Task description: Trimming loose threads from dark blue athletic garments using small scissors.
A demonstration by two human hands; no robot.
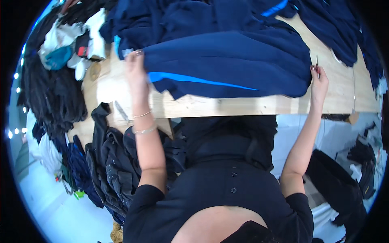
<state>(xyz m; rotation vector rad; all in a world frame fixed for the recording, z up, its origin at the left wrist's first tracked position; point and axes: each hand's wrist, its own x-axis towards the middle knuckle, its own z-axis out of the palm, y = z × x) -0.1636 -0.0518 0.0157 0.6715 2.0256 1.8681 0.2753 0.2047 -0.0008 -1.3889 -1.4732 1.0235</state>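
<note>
A navy garment piece [227,60] with a bright blue wedge-shaped insert [194,80] lies stretched across the wooden table in front of me. At its left end my left hand [137,73] is closed on the fabric edge, fingertips beside a small white label [127,52]. My right hand [319,81] is beside the rounded right end, its fingers pinched round a small pointed tool [317,61] with a thin dark tip. Its exact kind is too small to make out. Whether these fingers also grip the cloth, I cannot tell.
More navy garments [182,18] are heaped along the table's [227,107] far side. A grey blade-like tool [120,110] lies left of my left forearm. Dark clothes [113,158] hang at the near left; black garments [52,93] pile beyond. A teal item [58,58] sits among white things.
</note>
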